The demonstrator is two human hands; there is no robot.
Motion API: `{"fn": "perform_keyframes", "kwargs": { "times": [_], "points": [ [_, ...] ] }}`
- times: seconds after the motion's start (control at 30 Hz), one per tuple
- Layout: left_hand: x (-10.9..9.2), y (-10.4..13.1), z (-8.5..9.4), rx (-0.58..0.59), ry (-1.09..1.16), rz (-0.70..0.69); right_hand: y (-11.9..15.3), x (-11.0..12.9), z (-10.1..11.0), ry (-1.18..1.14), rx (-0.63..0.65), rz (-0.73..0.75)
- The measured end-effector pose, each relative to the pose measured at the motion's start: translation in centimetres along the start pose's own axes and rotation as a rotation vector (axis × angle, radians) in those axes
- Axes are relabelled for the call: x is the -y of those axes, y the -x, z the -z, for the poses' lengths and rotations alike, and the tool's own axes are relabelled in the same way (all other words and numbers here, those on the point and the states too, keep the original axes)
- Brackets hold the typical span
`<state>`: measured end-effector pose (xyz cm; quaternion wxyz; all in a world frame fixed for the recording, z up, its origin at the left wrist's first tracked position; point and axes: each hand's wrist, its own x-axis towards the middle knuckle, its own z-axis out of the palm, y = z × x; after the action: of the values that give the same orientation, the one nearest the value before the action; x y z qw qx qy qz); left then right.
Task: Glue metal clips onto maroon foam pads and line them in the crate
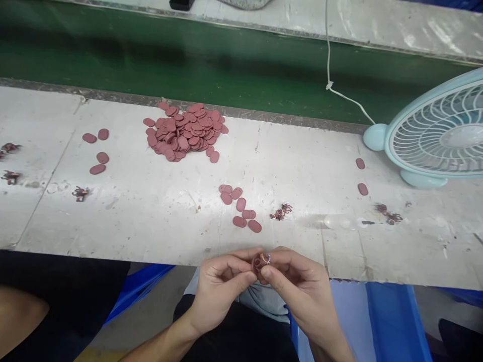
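While fingers [278,281] pinch a piece [257,265] (curved), ovals [188,131] lie heaped.

From my distant place I see a light blue fan [458,133], standing at the right side of the white table [302,161]. A white cord [328,50] comes down to it across the green panel [113,65], and carries a small knot or tape. Above the panel runs a pale ledge [377,22]; on it I notice a black object [181,4], cut by the frame edge. Below the table, at right, is a blue bin [394,322]. At lower left sits another person [83,296], in dark clothes.
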<state>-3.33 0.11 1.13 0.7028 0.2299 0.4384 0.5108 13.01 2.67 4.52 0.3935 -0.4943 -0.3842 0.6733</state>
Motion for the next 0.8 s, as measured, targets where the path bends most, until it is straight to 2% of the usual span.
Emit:
{"fn": "perform_keyframes", "kwargs": {
  "times": [0.33,0.47,0.53,0.63,0.7,0.8],
  "points": [
    [0.3,-0.3,-0.7,-0.037,-0.005,-0.028,-0.4,-0.8,-0.3,-0.05,-0.047,-0.012],
    [-0.2,-0.5,-0.1,-0.003,-0.121,-0.117,0.7,-2.0,1.2,-0.143,-0.13,0.018],
    [-1.2,-1.4,0.9,-0.008,-0.344,-0.247,2.1,-2.7,3.5,-0.184,-0.257,0.059],
    [-2.9,-3.9,2.7,0.008,-0.807,-0.466,5.2,-4.1,8.6,-0.153,-0.559,0.098],
    [-3.6,-5.6,3.5,0.063,-1.056,-0.526,7.5,-5.3,12.3,-0.092,-0.757,0.09],
    [-3.6,-7.1,3.8,0.116,-1.29,-0.608,10.7,-7.6,17.0,0.073,-0.948,0.026]
  ]
}}
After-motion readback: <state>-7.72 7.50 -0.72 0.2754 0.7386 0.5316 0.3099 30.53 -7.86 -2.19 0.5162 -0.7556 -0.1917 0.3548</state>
